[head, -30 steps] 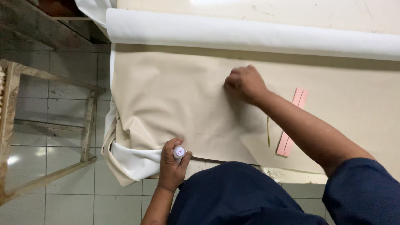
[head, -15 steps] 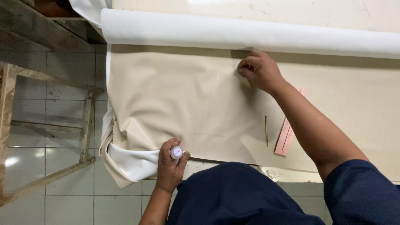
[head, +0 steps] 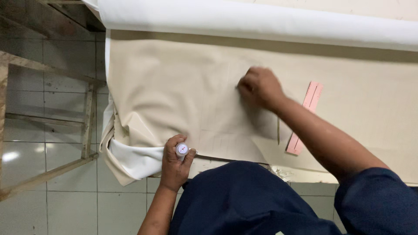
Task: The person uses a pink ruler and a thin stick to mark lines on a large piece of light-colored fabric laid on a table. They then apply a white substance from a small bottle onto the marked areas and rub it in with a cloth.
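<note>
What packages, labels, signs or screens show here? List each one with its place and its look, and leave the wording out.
Round label on the cap of a small white bottle: held in the left hand at the near edge of the beige cloth; white disc with a reddish mark.
Pink ruler strip: flat on the cloth beside the right hand's forearm; long, narrow, fine markings too small to make out.
No packages, signs or screens.

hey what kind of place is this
Likely a tailoring or fabric-cutting workshop: beige cloth spread over a table, a white fabric roll above it, a pink ruler, and a marker in the left hand.
</note>
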Motion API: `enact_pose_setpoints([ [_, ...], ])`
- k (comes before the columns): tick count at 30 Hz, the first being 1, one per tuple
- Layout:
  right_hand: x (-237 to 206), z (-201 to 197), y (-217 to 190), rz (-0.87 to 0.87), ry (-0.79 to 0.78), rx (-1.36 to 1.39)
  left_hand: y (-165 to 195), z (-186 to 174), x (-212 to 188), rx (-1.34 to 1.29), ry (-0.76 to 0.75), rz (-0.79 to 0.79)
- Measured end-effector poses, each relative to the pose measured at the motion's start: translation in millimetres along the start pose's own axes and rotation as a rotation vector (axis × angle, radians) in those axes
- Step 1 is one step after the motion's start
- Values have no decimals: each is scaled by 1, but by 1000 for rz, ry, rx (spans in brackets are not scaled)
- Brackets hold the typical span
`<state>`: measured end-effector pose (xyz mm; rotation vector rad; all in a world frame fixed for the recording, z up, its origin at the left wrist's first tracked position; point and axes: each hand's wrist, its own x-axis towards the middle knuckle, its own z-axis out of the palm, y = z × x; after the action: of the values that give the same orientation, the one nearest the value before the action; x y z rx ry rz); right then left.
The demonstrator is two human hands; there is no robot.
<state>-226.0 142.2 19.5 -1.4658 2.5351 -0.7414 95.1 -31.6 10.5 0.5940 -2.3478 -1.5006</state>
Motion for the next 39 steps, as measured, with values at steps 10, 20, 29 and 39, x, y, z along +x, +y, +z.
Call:
enact_pose_setpoints([
  [10,-62,25,-60,-254,-251,42,-2,0,0,16,-16,-8],
  [20,-56,34,-71,-129,-156,70,-1,1,0,20,-8,-1],
  [29,-41,31,-61,-257,-236,44,-1,1,0,3,-2,1],
  [39,-21,29,-49,-214,-148,37,0,0,1,12,-15,-9],
])
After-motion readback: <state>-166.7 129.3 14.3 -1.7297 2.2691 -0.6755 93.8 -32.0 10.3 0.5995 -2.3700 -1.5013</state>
